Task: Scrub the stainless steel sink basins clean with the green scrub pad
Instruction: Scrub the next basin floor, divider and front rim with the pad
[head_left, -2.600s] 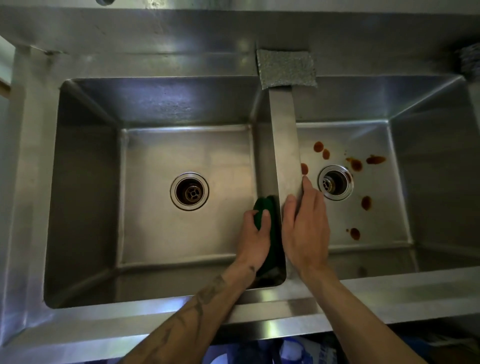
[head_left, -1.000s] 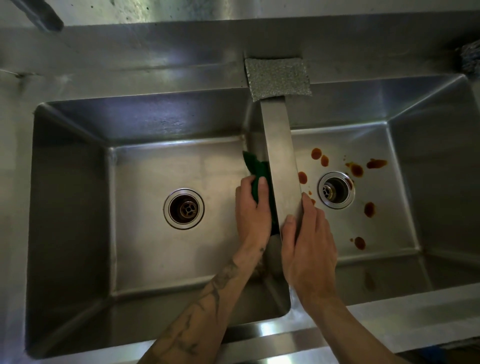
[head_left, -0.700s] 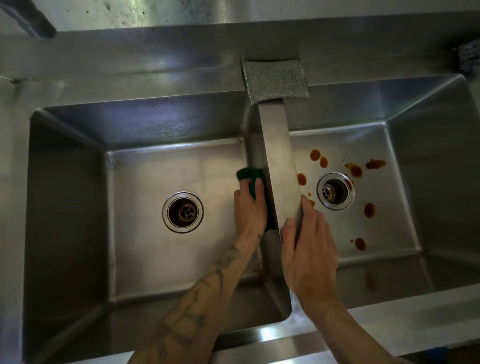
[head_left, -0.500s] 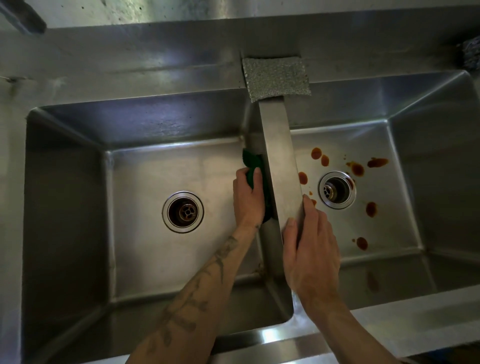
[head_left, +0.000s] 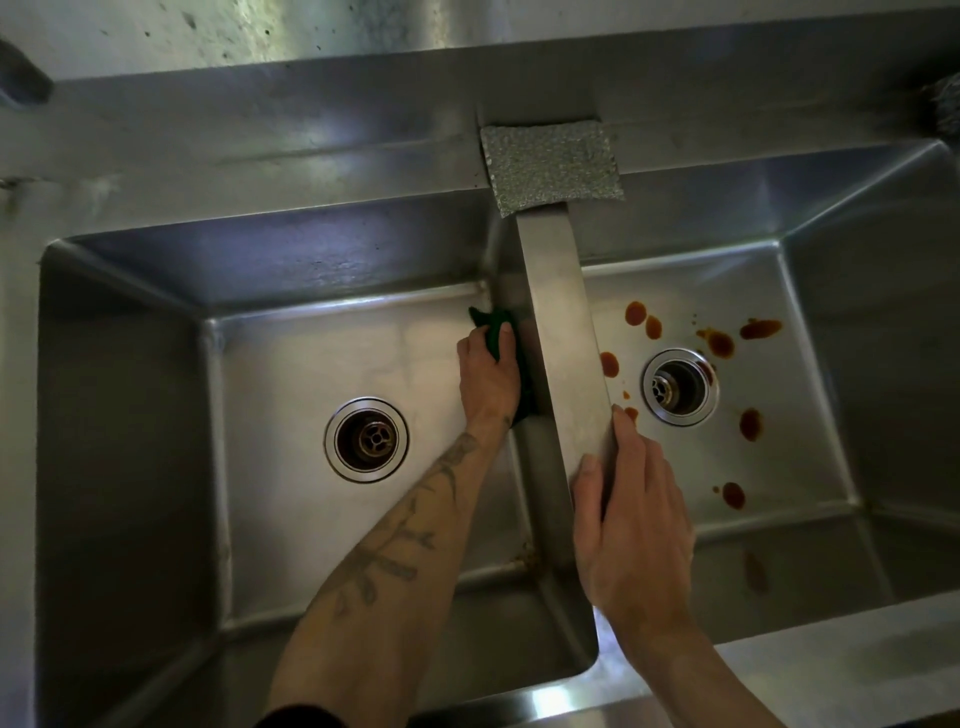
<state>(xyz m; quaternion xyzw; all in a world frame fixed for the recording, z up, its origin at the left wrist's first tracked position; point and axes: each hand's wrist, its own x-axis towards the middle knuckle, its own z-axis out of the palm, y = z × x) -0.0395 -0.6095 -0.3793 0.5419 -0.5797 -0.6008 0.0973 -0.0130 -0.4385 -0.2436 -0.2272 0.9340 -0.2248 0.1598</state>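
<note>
Head view, entries.
1: left hand (head_left: 488, 382), fingers curled over the green scrub pad (head_left: 500, 332), pressing it against the divider (head_left: 561, 312) wall inside the left basin (head_left: 311, 374), near the far corner. The grip suits scrubbing an upright face.
2: right hand (head_left: 631, 525), fingers straight and close together, laid along the divider's top edge and holding nothing. It is likely a brace against the scrubbing push.
3: right basin (head_left: 789, 467), red-brown spots (head_left: 722, 344) scattered about its drain (head_left: 678, 387), apparently not yet scrubbed.
4: grey scouring pad (head_left: 550, 166), idle on the back ledge at the divider's head, well apart from both hands.
</note>
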